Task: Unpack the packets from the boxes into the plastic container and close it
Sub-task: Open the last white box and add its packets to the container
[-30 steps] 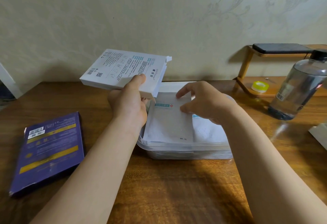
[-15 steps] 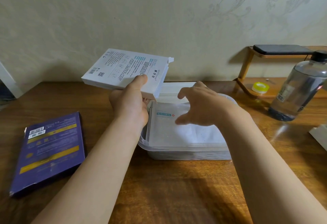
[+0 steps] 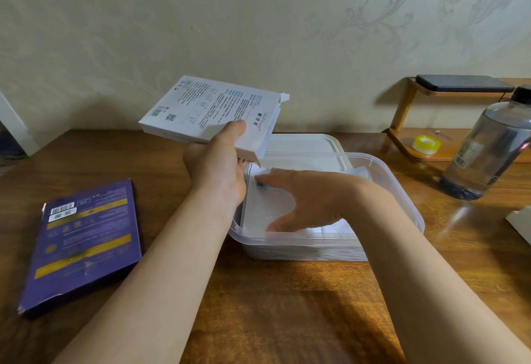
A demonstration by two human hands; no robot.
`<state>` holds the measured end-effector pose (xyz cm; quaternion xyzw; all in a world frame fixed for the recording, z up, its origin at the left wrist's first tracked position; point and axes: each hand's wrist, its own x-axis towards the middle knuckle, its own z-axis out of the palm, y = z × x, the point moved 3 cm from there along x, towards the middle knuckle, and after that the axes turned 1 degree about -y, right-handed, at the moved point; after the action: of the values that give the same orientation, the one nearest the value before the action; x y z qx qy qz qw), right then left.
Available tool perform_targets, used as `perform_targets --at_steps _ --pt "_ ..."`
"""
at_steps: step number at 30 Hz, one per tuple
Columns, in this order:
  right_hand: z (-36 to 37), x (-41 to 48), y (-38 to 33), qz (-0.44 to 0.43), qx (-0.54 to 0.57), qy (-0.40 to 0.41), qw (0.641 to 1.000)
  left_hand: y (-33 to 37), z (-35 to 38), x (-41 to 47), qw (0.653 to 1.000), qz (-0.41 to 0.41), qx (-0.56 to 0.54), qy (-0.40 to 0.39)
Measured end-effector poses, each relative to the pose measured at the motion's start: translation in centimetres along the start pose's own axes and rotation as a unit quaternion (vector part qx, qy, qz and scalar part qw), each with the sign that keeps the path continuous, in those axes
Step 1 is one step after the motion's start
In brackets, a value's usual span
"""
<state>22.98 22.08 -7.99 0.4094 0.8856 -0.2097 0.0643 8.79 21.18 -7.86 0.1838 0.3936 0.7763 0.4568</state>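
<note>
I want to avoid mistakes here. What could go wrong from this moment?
1. The white box is tilted with its open end down, so any remaining packets may slide out beside the container.
2. The right hand presses packets flat; if they sit unevenly, the lid may not close.

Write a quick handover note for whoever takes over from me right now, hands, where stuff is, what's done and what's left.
Left hand: holds the white box above the table, end flap open.
Right hand: flat, pressing white packets down inside the plastic container.
Lid: off, lying behind the container.
Purple box: on the table, left.
Left: check the boxes for more packets, then fit the lid.
</note>
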Motion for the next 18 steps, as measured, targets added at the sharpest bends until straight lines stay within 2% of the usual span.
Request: perform_targets --at_steps 12,18 --pt "1.06 0.28 -0.55 0.035 -0.105 -0.056 0.992 0.15 0.3 -0.41 1.0 0.0 0.007 0.0" --pt "0.36 -0.15 -0.4 0.029 -0.06 -0.034 0.997 0.23 0.27 -0.54 1.0 0.006 0.019 -0.005"
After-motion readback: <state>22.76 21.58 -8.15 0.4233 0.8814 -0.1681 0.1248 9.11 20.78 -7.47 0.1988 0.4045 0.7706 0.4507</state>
